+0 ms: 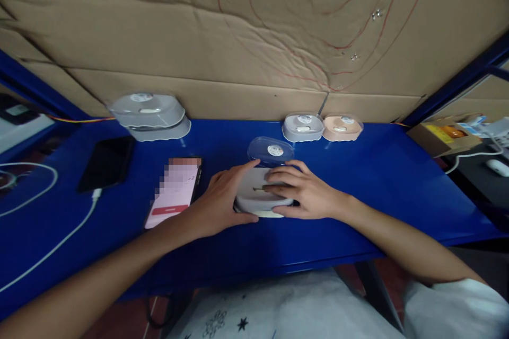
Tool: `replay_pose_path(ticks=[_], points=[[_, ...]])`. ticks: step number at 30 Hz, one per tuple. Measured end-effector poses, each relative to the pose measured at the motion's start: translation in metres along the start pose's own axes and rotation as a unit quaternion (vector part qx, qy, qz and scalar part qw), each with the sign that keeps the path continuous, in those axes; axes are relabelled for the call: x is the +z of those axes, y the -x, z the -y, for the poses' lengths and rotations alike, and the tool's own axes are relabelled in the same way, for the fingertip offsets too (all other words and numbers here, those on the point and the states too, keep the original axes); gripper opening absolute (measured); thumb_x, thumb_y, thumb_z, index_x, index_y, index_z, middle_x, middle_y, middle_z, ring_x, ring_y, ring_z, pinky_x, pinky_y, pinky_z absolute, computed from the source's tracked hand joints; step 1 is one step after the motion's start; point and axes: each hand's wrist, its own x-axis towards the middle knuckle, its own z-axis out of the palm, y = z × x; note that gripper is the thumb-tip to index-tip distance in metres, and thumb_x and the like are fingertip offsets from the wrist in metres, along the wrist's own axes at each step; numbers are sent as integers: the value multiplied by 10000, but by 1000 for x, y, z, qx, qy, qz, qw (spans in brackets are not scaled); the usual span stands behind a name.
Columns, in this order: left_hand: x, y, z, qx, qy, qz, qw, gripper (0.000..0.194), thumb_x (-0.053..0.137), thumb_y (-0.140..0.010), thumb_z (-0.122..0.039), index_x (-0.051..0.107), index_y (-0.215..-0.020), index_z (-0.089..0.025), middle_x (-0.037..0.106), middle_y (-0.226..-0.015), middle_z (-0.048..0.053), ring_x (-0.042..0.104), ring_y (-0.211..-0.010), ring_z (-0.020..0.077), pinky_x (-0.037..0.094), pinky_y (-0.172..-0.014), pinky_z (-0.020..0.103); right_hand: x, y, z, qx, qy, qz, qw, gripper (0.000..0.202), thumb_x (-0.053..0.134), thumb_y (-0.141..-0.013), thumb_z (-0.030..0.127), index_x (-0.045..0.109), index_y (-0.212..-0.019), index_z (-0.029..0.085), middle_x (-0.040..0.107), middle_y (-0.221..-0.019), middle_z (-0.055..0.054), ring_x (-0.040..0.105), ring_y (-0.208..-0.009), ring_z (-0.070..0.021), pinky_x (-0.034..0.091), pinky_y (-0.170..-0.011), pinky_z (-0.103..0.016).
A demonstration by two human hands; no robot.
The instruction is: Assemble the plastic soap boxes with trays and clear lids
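Note:
A white oval box point(254, 202) sits on the blue table in front of me, with a small brownish item point(258, 188) on its top. My left hand point(225, 198) wraps round the box's left side, thumb at the near edge and fingers at the far edge. From the right, my right hand point(300, 190) grips the box, its fingers bent over the top and the near right edge. Just behind the box lies a clear lid point(264, 149) with a round sticker, close to my fingertips. Parts of the box are hidden under both hands.
A lit phone point(175, 196) and a dark phone point(106, 163) with a white cable lie at left. Lidded grey boxes point(153, 116), a small grey box point(303, 130) and a peach box point(342, 130) stand along the cardboard wall point(246, 47). An open carton point(441, 137) is far right.

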Motion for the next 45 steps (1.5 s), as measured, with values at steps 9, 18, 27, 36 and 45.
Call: replay_pose_path(ticks=[9,18,27,36,45], points=[[-6,0,1,-24,101,-32,994,1321,940,-711,-441,72,-1699,-314,523,-1566,164,479,-1485,435,344,-1224,634,-4,3,-25,154,-348,-148,913,356,596,-1066,482,798,-1103,192,746,-1194,-106,714,-1101,-217,559,-987,-372],[-3,1,-6,-11,271,-144,952,1124,932,-730,-461,196,-1576,-389,500,-1417,88,651,-1221,287,542,-1083,521,2,2,-23,280,-484,-237,795,556,491,-1047,684,796,-1199,244,714,-1366,-92,622,-1344,-302,482,-1173,-514],[1,-5,1,-19,309,-185,932,1059,954,-692,-476,294,-1510,-344,498,-1421,107,627,-1293,328,529,-1104,561,10,4,-3,59,-254,-98,961,582,535,-1105,354,393,-1663,266,384,-1702,-143,342,-1608,-263,321,-1321,-515],[-2,-2,-2,5,229,-159,960,1030,938,-730,-507,337,-1548,-335,537,-1515,110,550,-1418,357,463,-1184,540,12,4,-12,18,-155,-57,986,617,407,-1115,561,443,-1639,237,432,-1684,-159,379,-1587,-286,342,-1284,-548],[-3,0,1,13,85,-51,995,675,835,-844,-508,538,-1418,-310,432,-1565,106,483,-1475,363,383,-1258,563,18,10,-50,219,-55,-61,972,574,453,-1104,547,457,-1616,286,377,-1723,-145,293,-1624,-369,293,-1261,-688]])
